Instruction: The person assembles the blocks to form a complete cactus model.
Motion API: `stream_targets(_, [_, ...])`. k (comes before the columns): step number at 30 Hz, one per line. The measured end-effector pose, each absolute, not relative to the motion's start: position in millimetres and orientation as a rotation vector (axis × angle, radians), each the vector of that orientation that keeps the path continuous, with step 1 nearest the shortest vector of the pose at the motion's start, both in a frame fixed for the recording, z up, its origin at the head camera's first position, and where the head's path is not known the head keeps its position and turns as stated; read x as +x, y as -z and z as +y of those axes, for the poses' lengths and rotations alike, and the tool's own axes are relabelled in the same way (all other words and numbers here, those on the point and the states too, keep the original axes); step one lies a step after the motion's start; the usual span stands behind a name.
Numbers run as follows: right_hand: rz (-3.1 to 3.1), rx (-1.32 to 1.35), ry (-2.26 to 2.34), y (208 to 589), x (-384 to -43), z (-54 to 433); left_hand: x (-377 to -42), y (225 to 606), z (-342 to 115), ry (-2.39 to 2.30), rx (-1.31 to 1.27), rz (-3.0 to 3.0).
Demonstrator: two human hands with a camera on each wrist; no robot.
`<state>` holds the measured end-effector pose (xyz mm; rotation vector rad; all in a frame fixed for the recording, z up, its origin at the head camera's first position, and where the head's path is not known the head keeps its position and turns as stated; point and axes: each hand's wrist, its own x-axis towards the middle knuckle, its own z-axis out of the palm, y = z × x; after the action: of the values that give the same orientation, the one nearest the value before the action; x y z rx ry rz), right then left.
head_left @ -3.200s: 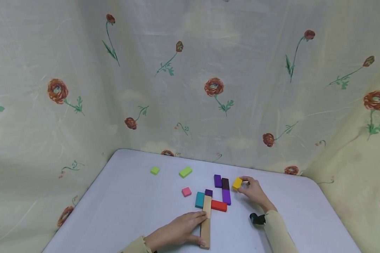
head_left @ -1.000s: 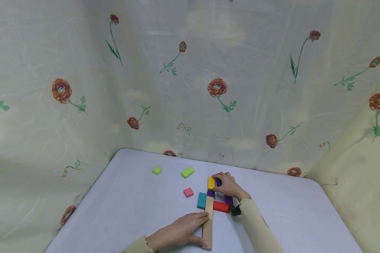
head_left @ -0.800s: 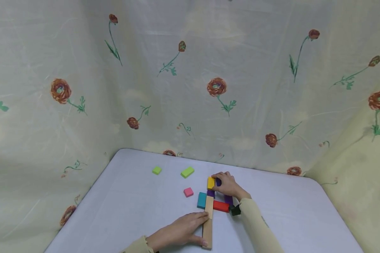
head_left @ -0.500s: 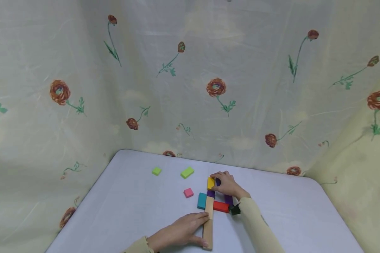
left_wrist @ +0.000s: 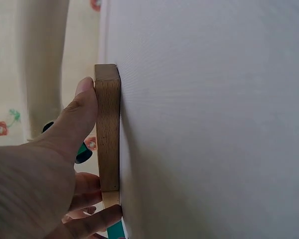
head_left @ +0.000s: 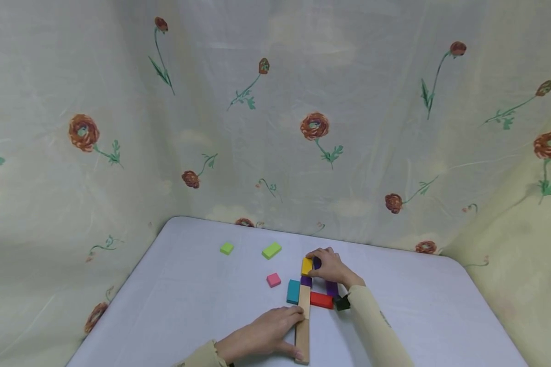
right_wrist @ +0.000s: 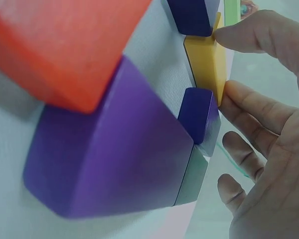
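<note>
In the head view my left hand (head_left: 268, 331) rests along two plain wooden blocks laid end to end, its thumb on the near block (head_left: 302, 341) and its fingers by the seam with the far block (head_left: 305, 295). My right hand (head_left: 332, 267) pinches a yellow block (head_left: 306, 266) between thumb and finger. The yellow block stands at the far end of the row, against a dark purple block (head_left: 306, 281). The right wrist view shows it between that block (right_wrist: 195, 16) and another purple block (right_wrist: 195, 112). A red block (head_left: 321, 299) and a teal block (head_left: 293, 291) flank the row.
On the white table (head_left: 197, 290) lie a pink block (head_left: 273, 280), a long lime block (head_left: 271, 250) and a small lime block (head_left: 227, 248), left of the row. Another purple block (head_left: 332, 288) is partly hidden by the right hand. Floral cloth (head_left: 257, 127) hangs behind.
Since the oldest frame, my right hand has brought the yellow block leftward to the row's far end. Over the last second both hands have stayed almost still.
</note>
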<state>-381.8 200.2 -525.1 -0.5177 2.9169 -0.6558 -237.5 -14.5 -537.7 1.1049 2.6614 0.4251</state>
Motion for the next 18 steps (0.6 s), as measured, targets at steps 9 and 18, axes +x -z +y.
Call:
stream_targets(9, [2.913,-0.506,0.63,525.9,-382.3,202.9,-238.5,537.6,-14.6,-0.428,1.104,2.66])
stream_targets(18, [2.909,-0.503,0.62,526.1,-379.5,200.5,-237.4,536.6,-15.2,-0.428,1.099,2.654])
